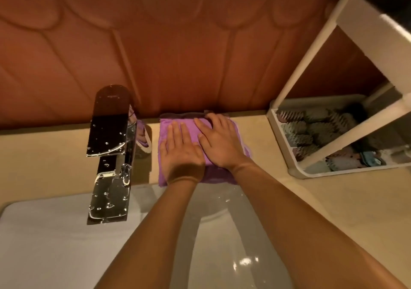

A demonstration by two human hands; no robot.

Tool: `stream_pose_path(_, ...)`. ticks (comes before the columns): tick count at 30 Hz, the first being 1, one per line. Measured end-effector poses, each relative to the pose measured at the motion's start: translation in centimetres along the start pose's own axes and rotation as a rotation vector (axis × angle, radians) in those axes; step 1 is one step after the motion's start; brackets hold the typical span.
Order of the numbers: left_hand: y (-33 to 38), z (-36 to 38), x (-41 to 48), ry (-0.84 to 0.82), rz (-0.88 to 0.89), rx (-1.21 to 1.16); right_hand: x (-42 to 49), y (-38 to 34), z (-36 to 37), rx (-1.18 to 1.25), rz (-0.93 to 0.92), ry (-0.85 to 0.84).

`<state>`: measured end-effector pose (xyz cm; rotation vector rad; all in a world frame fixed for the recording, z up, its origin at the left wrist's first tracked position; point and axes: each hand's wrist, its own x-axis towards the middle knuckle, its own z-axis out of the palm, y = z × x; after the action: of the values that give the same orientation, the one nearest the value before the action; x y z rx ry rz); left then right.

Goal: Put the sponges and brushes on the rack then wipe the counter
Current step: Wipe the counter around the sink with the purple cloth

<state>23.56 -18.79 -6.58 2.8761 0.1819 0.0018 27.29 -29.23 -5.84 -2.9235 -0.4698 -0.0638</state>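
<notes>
Purple cloth (pixel 165 133) lies under straight fingers (pixel 175 130): L hand (pixel 181 153) & R hand (pixel 219 144) both press flat on it, side by side, gripping nothing. Cloth sits folded on the table (pixel 44 155) just right of the tap (pixel 111 146), against the wall. Soft, light, prob. damp. It'll bunch, so push w/ flat palms or pinch a folded edge. Sponges (pixel 315 130) sit in the rack (pixel 279 137), further right of the tap.

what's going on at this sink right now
A person presses the left hand and right hand flat on a purple cloth lying on the beige counter behind the sink, between the faucet and the white rack. Sponges already sit in the rack's lower tray, so this looks like the wiping step.
</notes>
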Motion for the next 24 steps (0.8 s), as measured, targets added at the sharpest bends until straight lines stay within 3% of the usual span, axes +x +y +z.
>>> stream_pose_path(3, 0.6, 0.3, 0.8, -0.048, 0.042, 0.052, -0.4, 0.9, 0.1, -0.007, 0.077, 0.117)
stream_pose_path(10, 2.7, 0.6, 1.8, -0.046, 0.235, 0.094, -1.6, 3.0, -0.1, -0.006, 0.284, 0.179)
stream_pose_path(24, 4.3, 0.1, -0.4, -0.185, 0.481, 0.143, -7.3, 2.9, -0.5, -0.014, 0.588, -0.064)
